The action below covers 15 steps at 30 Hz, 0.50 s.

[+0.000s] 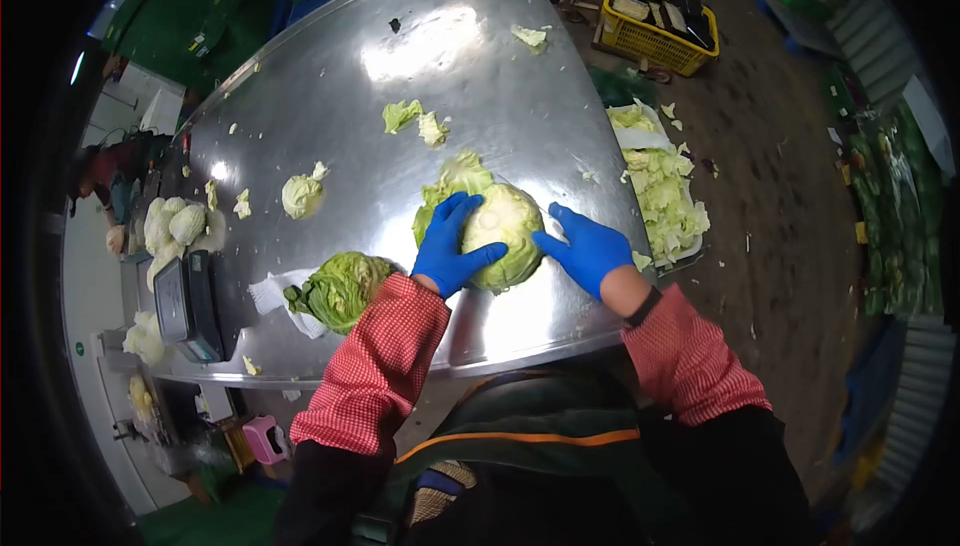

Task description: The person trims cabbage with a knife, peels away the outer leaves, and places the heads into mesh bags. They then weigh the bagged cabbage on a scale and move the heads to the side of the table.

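A pale green cabbage [507, 236] sits on the metal table, its whitish stem end facing up. My left hand [450, 246], in a blue glove, grips its left side, with fingers over the upper edge and thumb across the front. On the other side, my right hand [590, 248], also blue-gloved, has its fingers apart and its thumb tip at the cabbage's right edge. Loose outer leaves [455, 178] lie just behind the cabbage. A greener, leafy cabbage [345, 291] rests near my left forearm, partly on a white cloth [275, 291].
Farther left are a small trimmed cabbage [302, 196], a pile of wrapped cabbages [175, 226] and a scale [188, 306]. Leaf scraps [402, 116] dot the metal table [330, 106]. Right of its edge stands a leaf-filled crate [665, 201]; a yellow basket [690, 58] is beyond. A person [100, 171] is far left.
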{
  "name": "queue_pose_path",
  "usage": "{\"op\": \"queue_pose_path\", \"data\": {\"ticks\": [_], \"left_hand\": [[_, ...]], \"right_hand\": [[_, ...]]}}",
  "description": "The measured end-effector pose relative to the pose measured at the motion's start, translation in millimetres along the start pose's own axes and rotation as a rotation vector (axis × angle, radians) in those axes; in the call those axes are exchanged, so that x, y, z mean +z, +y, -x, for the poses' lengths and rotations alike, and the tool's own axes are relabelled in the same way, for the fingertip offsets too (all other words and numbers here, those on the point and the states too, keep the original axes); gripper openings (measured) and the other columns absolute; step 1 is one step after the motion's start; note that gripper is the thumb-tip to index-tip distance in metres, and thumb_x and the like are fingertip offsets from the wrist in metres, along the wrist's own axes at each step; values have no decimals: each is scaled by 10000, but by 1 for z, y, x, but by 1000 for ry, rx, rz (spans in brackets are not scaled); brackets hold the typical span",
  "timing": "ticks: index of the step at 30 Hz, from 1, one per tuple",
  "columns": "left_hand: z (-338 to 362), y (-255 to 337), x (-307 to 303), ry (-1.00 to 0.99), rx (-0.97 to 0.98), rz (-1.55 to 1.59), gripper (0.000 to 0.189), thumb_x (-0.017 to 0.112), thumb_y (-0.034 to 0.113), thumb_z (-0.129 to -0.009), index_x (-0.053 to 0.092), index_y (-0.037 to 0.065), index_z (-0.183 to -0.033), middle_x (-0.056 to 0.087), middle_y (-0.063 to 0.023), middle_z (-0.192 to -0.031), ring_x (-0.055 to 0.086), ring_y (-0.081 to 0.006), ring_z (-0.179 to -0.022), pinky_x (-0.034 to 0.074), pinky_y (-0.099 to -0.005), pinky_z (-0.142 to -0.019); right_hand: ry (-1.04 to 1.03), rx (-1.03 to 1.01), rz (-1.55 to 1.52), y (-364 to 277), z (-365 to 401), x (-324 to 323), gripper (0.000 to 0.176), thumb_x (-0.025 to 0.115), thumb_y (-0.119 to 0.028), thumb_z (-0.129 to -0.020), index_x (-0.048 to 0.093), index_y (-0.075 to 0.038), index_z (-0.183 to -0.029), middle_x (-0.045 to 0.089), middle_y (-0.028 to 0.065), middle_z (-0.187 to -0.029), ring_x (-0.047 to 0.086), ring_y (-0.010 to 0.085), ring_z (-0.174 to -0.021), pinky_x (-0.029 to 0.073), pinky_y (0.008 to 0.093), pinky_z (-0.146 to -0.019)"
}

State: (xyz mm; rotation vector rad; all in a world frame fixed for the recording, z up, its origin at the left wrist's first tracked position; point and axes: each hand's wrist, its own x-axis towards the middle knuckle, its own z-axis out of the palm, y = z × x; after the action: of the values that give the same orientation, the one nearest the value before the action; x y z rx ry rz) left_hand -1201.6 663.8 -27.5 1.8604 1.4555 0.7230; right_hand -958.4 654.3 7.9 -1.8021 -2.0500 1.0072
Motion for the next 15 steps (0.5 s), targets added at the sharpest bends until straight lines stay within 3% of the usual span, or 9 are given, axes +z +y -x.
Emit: {"op": "queue_pose_path", "data": {"ticks": [1, 2, 5, 6, 12, 15], "left_hand": [[-3, 6, -2, 8, -70, -22, 879, 827, 481, -617, 495, 23, -1289, 423, -224, -1240, 424, -366, -1209, 383, -431, -1030], [-2, 13, -2, 18, -149, -41, 878, 821, 510, -612, 513, 24, -1275, 424, -224, -1237, 433, -369, -1195, 389, -432, -1021], [4, 33, 4, 49, -180, -210, 948, 824, 559, -572, 501, 31, -1290, 426, -218, -1219, 454, -376, -1148, 416, -438, -978], [1, 37, 9, 73, -161, -259, 973, 816, 586, -556, 502, 35, -1294, 420, -215, -1215, 460, -384, -1121, 435, -444, -942], [-11, 63, 18, 7, -268, -427, 1024, 785, 636, -550, 480, 28, -1315, 408, -221, -1217, 443, -374, -1139, 419, -444, -966], [-13, 69, 28, 38, -274, -484, 1036, 769, 660, -544, 477, 34, -1318, 410, -222, -1226, 440, -379, -1134, 424, -453, -954]], "right_hand": [[88, -32, 40, 2, 3, 0, 496, 477, -456, -929, 546, -61, -1220, 638, 189, -1078, 630, 351, -956, 500, 414, -829], [218, -141, 165, 3, 16, 0, 287, 463, -298, -943, 595, -69, -1057, 644, 144, -920, 653, 314, -800, 526, 417, -684], [172, -147, 384, 0, 39, 2, 146, 516, -221, -889, 595, -103, -924, 624, 100, -818, 653, 266, -676, 519, 397, -555], [261, -230, 416, 4, 39, 8, 49, 536, -159, -846, 571, -125, -850, 594, 75, -749, 637, 237, -599, 501, 374, -486], [377, -285, 500, 21, 35, 14, 53, 519, -126, -849, 569, -110, -854, 594, 75, -721, 640, 239, -600, 505, 367, -490], [316, -60, 615, 29, 24, 11, 67, 499, -122, -862, 561, -100, -875, 603, 77, -714, 649, 221, -613, 509, 361, -496]]}}
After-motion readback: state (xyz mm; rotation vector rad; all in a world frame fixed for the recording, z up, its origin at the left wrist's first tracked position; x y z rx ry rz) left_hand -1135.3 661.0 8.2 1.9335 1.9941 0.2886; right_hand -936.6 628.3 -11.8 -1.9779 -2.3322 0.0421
